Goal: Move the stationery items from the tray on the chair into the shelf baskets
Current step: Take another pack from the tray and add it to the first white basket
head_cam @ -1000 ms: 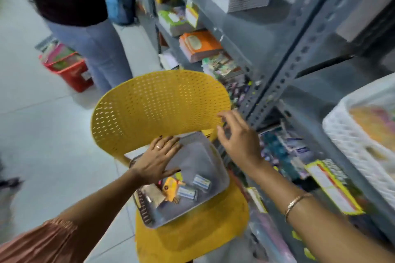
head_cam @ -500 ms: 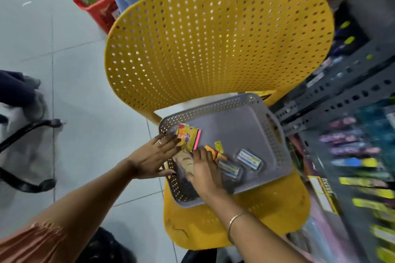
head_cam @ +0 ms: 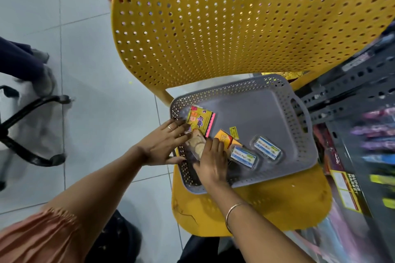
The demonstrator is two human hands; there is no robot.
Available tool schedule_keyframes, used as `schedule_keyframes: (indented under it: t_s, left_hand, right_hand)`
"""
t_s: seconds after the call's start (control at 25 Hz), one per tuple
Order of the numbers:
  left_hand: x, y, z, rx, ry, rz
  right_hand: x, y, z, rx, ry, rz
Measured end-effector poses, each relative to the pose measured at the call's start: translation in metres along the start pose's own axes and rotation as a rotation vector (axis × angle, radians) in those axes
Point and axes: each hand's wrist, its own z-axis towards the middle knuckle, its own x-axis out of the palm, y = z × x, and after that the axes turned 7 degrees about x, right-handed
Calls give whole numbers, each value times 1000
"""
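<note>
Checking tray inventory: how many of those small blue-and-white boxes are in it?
2. One small box lies beside the right hand; the other small box lies just right of it, mid-tray. The hands may hide more.

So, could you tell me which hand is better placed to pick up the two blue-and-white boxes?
Probably the right hand: its fingers lie beside the nearer blue-and-white box in the tray, whereas the left hand rests at the tray's far-left rim.

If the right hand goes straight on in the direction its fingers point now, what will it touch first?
Probably the orange rectangular packet: the right hand lies in the grey perforated plastic tray with its fingers pointing up-right, their tips already at that packet's edge. Whether they touch it is unclear.
</note>
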Motion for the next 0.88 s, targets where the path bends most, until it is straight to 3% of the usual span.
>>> schedule_keyframes:
  t_s: [0.24,0.44,0.68,0.88]
  left_hand:
    - [-4,-6,-2,-79,28,-21]
    - [-55,-16,14,-231,-148,-66]
    - [-182,-39,79,-103,-363,87]
    - [-290,-101,155,53,-520,103]
  right_hand:
    - [-24,-12,4,33,-62,125]
    - [-95,-32,7,73,-159,80]
    - [-247,-69,-17,100,-356,159]
    - [-383,-106,-62,154,-522,235]
